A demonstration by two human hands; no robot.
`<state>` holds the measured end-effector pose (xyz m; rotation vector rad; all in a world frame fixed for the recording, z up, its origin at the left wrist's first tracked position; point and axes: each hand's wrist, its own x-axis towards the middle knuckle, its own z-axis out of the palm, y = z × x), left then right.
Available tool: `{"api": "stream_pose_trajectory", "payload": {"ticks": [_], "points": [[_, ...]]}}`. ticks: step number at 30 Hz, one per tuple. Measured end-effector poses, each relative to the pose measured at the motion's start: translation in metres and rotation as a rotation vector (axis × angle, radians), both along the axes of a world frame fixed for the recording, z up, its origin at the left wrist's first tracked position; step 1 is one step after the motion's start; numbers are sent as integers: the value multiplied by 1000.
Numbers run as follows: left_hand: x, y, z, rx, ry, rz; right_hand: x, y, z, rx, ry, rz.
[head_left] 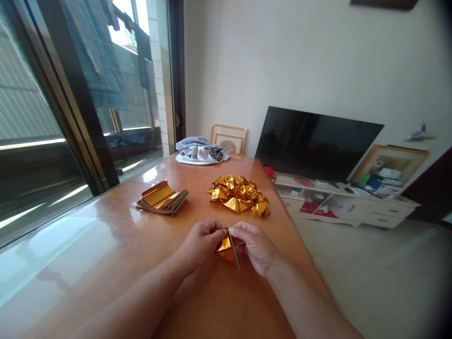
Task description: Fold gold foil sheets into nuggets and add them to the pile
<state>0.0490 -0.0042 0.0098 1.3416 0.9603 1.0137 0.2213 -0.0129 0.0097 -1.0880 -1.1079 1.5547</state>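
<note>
Now | both hands' fingers (221, 233) pinch gold foil piece (226, 247) | table edge (282, 207) near right

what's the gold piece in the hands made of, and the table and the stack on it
The folded gold piece, pinched by the left hand and the right hand, looks like metallic foil paper: mirror-bright with sharp creases. The stack of sheets seems the same foil with a duller brownish back. The table looks like varnished wood; it reflects the window glare.
</note>
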Motion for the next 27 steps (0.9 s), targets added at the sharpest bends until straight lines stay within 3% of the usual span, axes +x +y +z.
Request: {"api": "stream_pose_trajectory", "payload": {"ticks": [5,15,27], "points": [[0,1,-1,-3,6,19,1,2,-4,45,1,14],[0,1,1,-48,-99,17,1,2,-1,-24,162,61],[2,3,-1,-29,-130,73,0,-1,-2,-42,24,139]]}}
